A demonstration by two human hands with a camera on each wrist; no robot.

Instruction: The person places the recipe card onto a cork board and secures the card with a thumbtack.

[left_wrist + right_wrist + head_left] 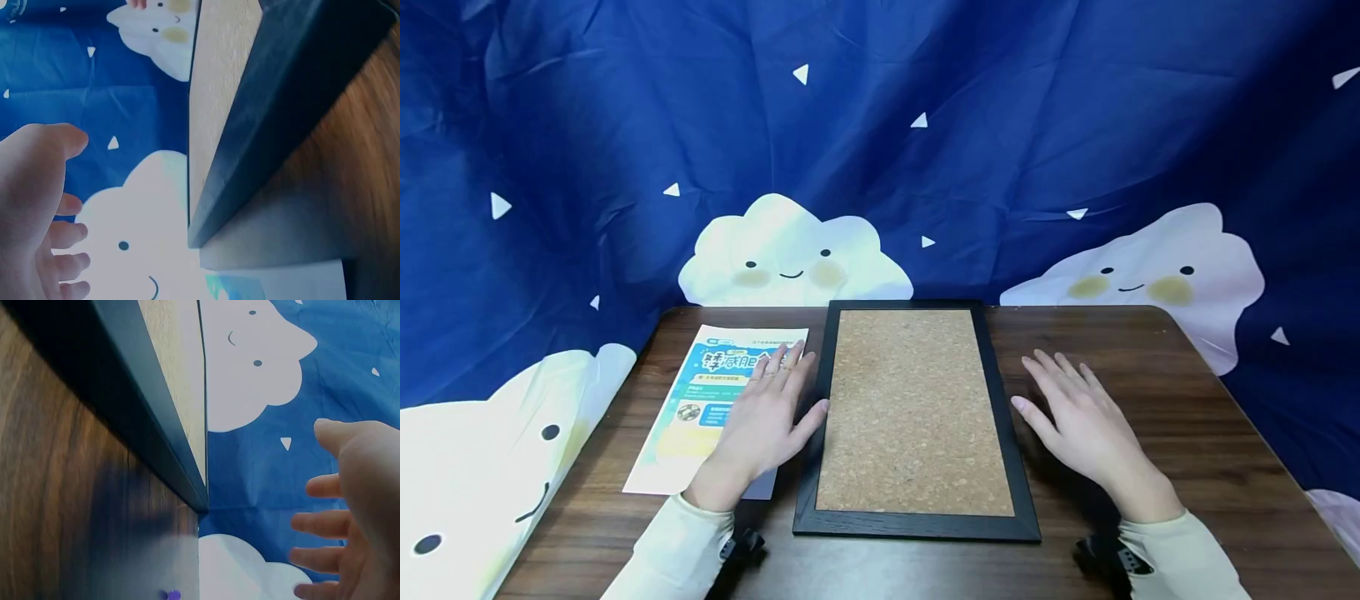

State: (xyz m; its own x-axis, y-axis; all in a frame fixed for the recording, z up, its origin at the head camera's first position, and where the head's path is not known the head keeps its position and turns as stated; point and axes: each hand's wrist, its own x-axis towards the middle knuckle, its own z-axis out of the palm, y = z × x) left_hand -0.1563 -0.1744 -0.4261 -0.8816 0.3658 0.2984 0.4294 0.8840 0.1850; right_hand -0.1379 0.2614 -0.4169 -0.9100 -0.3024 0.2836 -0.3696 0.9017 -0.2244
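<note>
A cork board (917,408) with a black frame lies flat on the wooden table between both hands. To its left is a printed paper flyer (700,400), white with blue and yellow. My left hand (767,421) is over the flyer's right part, palm down, fingers straight, thumb close to the board's left edge. Off the board's right side, my right hand (1082,421) has its fingers spread and holds nothing. The left wrist view shows the board's dark frame (250,125) beside the hand. A small purple knob-like thing (174,594) shows low in the right wrist view; its kind is unclear.
The brown table (1187,400) ends at a back edge just behind the board. A blue curtain (1000,125) with white clouds and triangles hangs behind it. Dark wrist cameras sit under both light sleeves (1187,562).
</note>
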